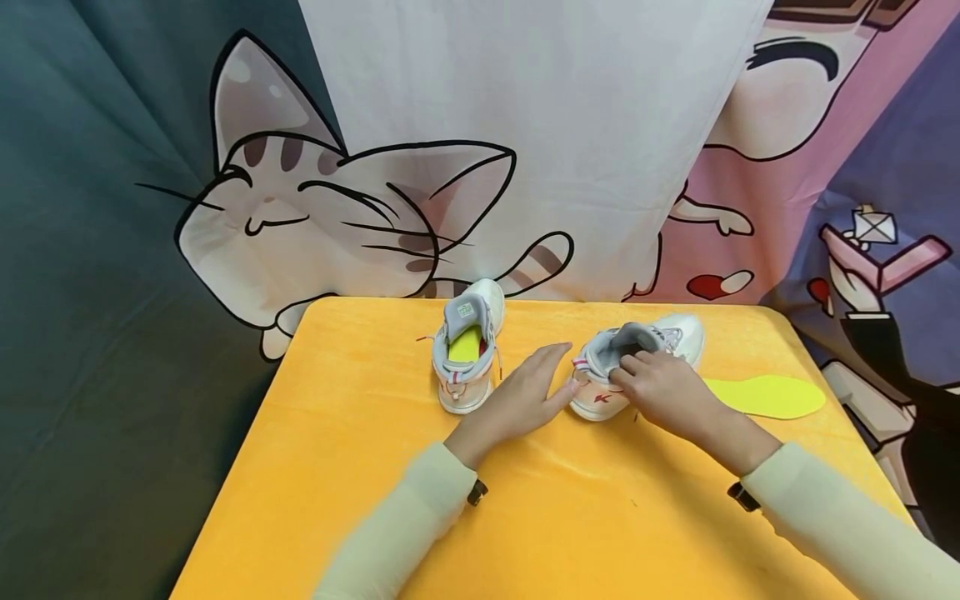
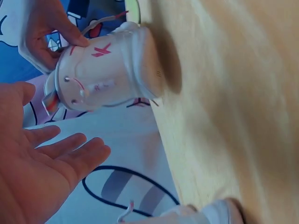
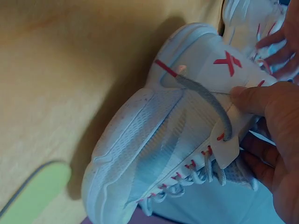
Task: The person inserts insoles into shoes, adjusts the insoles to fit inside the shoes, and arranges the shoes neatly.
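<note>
A white sneaker [image 1: 598,403] with red marks stands on the right side of the yellow table, toe pointing away. My right hand [image 1: 663,390] grips the side of its collar, thumb on the outer wall and fingers inside the opening, as the right wrist view shows. Close by the heel is my left hand [image 1: 525,396], its fingers extended and nothing held; the left wrist view shows the palm [image 2: 32,172] facing the shoe's heel. To the left stands the matching sneaker [image 1: 463,393], with a yellow-green insole [image 1: 467,343] lying inside it.
A second yellow-green insole [image 1: 776,397] lies flat on the table [image 1: 570,517], right of the gripped sneaker. Behind the table's far edge hangs a curtain [image 1: 555,100] printed with cartoon figures. Loose shoelaces [image 3: 205,102] hang from the gripped sneaker.
</note>
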A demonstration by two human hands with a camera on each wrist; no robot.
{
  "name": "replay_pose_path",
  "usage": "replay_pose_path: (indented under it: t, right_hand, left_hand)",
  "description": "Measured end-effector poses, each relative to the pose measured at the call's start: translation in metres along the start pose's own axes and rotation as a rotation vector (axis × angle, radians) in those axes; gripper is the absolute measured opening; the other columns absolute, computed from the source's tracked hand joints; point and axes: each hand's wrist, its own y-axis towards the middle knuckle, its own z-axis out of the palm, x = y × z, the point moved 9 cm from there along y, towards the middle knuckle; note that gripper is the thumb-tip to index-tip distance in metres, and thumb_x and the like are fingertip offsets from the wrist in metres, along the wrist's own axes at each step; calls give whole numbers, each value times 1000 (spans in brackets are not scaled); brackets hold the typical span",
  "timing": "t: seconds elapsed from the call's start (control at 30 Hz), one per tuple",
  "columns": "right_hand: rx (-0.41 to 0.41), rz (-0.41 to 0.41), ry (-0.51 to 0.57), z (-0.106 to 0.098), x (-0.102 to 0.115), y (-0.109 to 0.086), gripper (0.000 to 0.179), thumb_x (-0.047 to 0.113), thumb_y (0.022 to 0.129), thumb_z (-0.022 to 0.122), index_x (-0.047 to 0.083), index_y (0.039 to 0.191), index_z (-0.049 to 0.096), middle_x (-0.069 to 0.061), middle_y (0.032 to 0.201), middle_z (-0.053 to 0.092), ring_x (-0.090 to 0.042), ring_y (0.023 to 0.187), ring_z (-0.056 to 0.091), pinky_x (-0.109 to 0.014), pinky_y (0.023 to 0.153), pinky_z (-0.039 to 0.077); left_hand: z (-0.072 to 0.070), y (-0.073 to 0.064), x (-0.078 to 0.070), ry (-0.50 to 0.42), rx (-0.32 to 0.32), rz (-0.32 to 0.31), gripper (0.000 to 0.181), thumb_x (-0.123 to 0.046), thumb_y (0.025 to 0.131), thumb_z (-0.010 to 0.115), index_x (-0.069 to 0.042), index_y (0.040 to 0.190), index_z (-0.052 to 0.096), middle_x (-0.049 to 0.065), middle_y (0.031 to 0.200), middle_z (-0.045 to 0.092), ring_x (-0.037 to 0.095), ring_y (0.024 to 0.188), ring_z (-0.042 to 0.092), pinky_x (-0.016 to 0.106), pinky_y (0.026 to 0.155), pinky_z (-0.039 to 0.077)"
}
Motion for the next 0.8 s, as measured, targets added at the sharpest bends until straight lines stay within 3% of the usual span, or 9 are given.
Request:
replay_pose_path:
  t: [0.2,0.33,0.6,0.8]
  right_hand:
    - [-4,-20,-9,3,18,3,21,18,81,86,7,86,69,-5,76,60,-24,68,60,-39,61,56]
    - [1,-24,-18,1,27,5,21,12,79,88,7,86,69,-5,77,62,-23,69,60,-38,62,57]
    - [12,-38,-22,0,39,4,20,6,75,85,7,87,69,-5,78,63,-23,70,61,-37,63,57]
    - [-16,-32,-2,1,41,1,21,13,80,86,6,86,67,-6,80,62,-24,73,62,-38,65,56]
  left_hand:
    - [15,5,1,-124,37,-47,65,-47,108,48,-15,162,32,4,164,38,20,140,49,40,117,42]
    - [17,4,1,-186,18,-71,63,-48,107,48,-14,159,37,5,160,44,19,133,55,39,113,47]
    - [11,0,-3,-170,-62,-71,51,-32,106,57,-8,150,50,7,145,56,18,131,57,35,110,48]
    - [13,3,3,-205,-45,-115,50,-35,105,56,-11,149,51,5,144,56,17,129,56,36,108,50]
